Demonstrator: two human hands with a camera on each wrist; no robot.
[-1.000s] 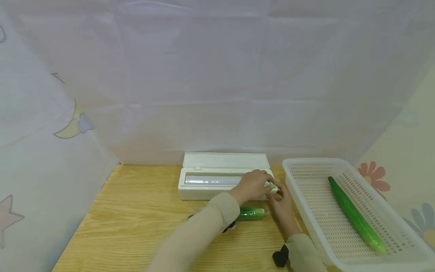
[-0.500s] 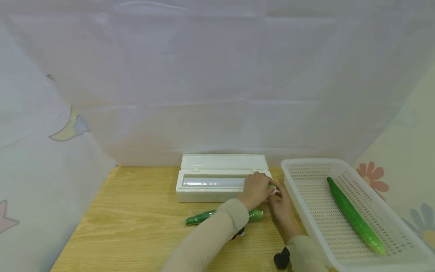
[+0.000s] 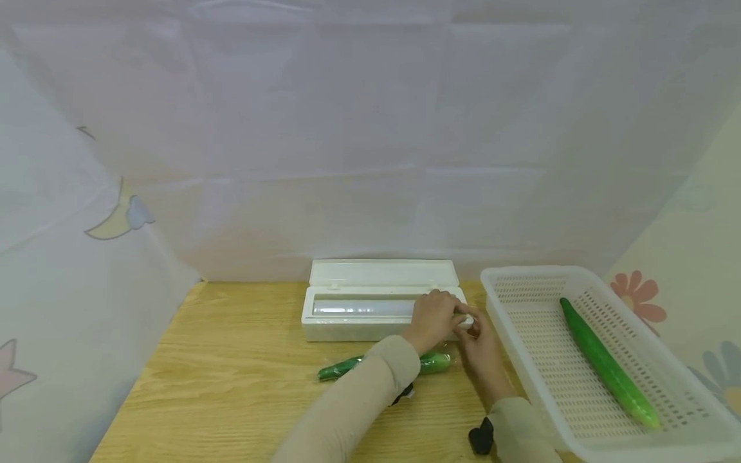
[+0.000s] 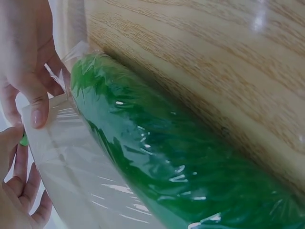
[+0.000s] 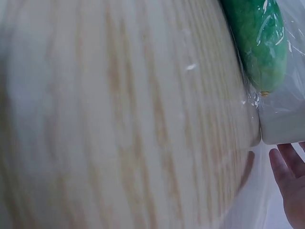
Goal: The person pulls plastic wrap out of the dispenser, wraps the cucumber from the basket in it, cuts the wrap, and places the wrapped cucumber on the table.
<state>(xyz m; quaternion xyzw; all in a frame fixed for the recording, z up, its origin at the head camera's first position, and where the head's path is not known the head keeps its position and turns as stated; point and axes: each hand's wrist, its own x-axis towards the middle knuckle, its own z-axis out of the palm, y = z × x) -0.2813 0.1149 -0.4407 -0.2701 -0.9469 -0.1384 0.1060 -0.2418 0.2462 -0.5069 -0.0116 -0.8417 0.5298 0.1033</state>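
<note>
A white cling film box (image 3: 341,332) stands near the back of the table, its lid (image 3: 382,272) raised and a film roll (image 3: 359,308) inside. My left hand (image 3: 431,318) lies over the box's right part; thumb and fingers pinch a small green slider (image 4: 24,140) at its edge, mostly hidden. At the box's right end, my right hand (image 3: 482,350) holds the corner, thumb on the front face. Just before the box lies a cucumber (image 4: 157,143) wrapped in clear film, partly covered by my left forearm in the head view. Film also stretches across the box front in the left wrist view.
To the right, a white perforated basket (image 3: 523,360) holds an unwrapped cucumber (image 3: 604,360). Its left rim is close to my right forearm. The wooden table (image 3: 231,373) meets a pale cloth wall (image 3: 370,212) right behind the box.
My left forearm has shifted slightly right, baring more of the wrapped cucumber's left end. The green slider, visible between my hands before, is now covered in the head view. The box stays put.
</note>
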